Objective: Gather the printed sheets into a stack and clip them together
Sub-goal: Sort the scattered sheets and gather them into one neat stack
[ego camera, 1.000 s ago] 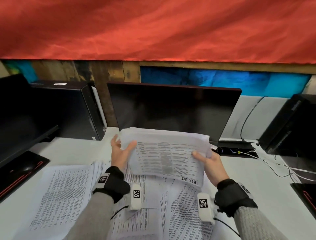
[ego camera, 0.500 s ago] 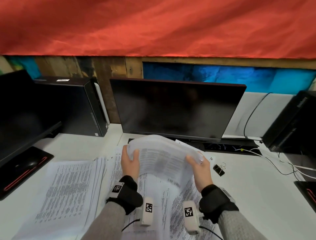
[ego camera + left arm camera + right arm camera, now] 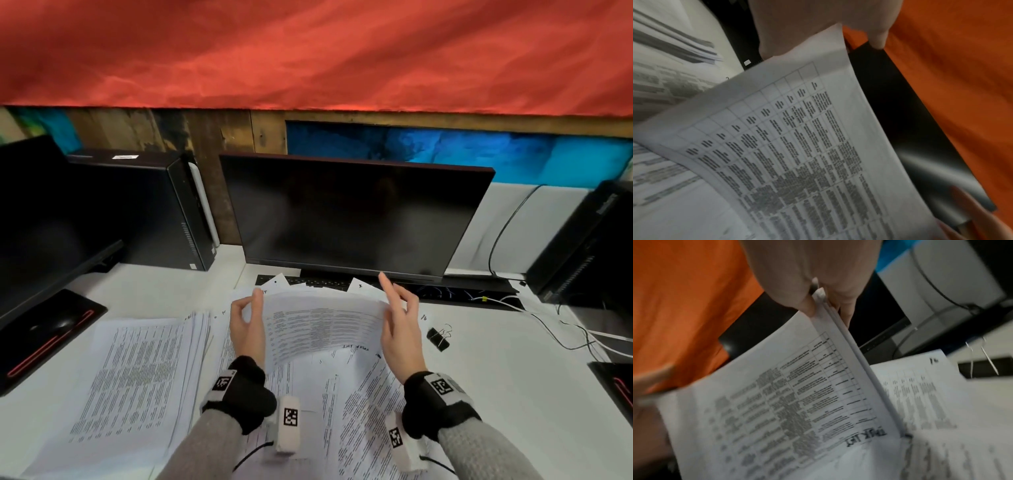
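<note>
Printed sheets [image 3: 322, 329] hang bowed above the counter's [image 3: 496, 383] middle, pinched at either side edge by left hand [image 3: 247, 329] and right hand [image 3: 400, 329]; tapping the bundle's lower edge square should precede reaching the binder clip [image 3: 438, 338] toward the right edge.

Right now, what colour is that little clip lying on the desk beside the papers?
Black, with silver wire handles: the binder clip shows best in the head view.

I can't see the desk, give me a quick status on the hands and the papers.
Left hand and right hand each grip a side edge of the sheaf of printed sheets. More loose sheets underneath and left. Binder clip unused, on desk right of hands.
</note>
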Motion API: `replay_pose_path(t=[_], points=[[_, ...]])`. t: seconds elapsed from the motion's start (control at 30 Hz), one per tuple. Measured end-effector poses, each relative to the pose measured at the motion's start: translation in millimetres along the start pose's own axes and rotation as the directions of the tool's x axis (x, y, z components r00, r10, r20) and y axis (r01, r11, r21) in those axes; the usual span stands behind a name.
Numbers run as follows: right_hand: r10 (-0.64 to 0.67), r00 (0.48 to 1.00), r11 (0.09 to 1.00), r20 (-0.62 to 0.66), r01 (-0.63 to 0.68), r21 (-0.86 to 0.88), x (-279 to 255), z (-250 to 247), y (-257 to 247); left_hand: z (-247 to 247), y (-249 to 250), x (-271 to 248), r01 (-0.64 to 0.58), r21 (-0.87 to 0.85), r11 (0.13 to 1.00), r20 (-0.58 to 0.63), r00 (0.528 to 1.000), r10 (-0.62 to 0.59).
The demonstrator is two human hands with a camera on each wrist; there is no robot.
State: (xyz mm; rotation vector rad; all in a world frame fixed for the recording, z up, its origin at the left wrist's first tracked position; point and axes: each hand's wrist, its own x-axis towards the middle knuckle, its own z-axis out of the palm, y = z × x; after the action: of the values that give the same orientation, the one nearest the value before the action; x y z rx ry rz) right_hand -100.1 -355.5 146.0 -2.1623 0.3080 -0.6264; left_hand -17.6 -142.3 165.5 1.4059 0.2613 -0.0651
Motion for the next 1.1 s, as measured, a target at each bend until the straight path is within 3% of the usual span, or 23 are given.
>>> replay_pose_path(t=[0.1,0.2,0.5,0.6,0.63,0.67,0.7,0.73,0.8,0.87,0.9,0.97,1.1], points=[[-0.049,0.986,0.972,0.158,0.083,-0.221,-2.9,-2.4,1.8,4.0,3.4,7.8,0.024,0.054,0.998,-0.068,0.998,-0.02],[-0.016,0.98,0.949,0.196,0.077,-0.305,-1.6,-2.8,3.1,5.1,4.1,12.1,0.037,0.079,0.996,-0.075,0.997,-0.031],[0.024,0.981,0.953,0.19,0.035,-0.301,13.8,-0.8,5.3,4.2,14.2,6.4,-0.046,0.068,0.997,-0.002,0.999,0.046],[0.023,0.976,0.958,0.214,0.04,-0.285,17.4,-0.8,7.2,5.9,13.6,7.2,-0.094,0.158,0.983,0.001,0.996,0.095],[0.025,0.976,0.958,0.217,0.039,-0.286,18.6,-1.0,8.3,6.6,11.6,9.8,-0.125,0.258,0.958,-0.008,0.991,0.132],[0.03,0.977,0.958,0.213,0.033,-0.285,20.0,-1.5,9.4,7.4,9.1,13.8,-0.175,0.449,0.876,-0.006,0.98,0.198],[0.038,0.978,0.959,0.207,0.023,-0.281,21.1,-2.0,10.5,8.7,6.3,18.1,-0.225,0.671,0.706,0.029,0.96,0.278],[0.041,0.979,0.962,0.202,0.016,-0.274,22.1,-2.8,11.2,11.4,5.1,20.6,-0.262,0.838,0.479,0.106,0.938,0.329],[0.038,0.98,0.967,0.197,0.014,-0.255,23.2,-3.5,12.3,22.8,6.2,20.2,-0.344,0.936,0.071,0.305,0.898,0.316],[0.024,0.979,0.97,0.202,0.026,-0.241,23.6,-4.2,11.7,42.8,7.8,11.3,-0.474,0.857,-0.201,0.512,0.828,0.229],[0.02,0.978,0.972,0.207,0.03,-0.234,23.8,-4.6,10.9,54.7,5.3,6.8,-0.552,0.79,-0.267,0.605,0.774,0.187],[0.027,0.976,0.976,0.214,0.02,-0.216,24.1,-6.9,8.5,77.8,-0.7,-2.4,-0.672,0.69,-0.269,0.718,0.683,0.138],[0.057,0.988,0.99,0.141,-0.037,-0.139,18.0,-12.1,8.2,97.6,-3.2,-11.1,-0.707,0.648,-0.282,0.758,0.634,0.152]])
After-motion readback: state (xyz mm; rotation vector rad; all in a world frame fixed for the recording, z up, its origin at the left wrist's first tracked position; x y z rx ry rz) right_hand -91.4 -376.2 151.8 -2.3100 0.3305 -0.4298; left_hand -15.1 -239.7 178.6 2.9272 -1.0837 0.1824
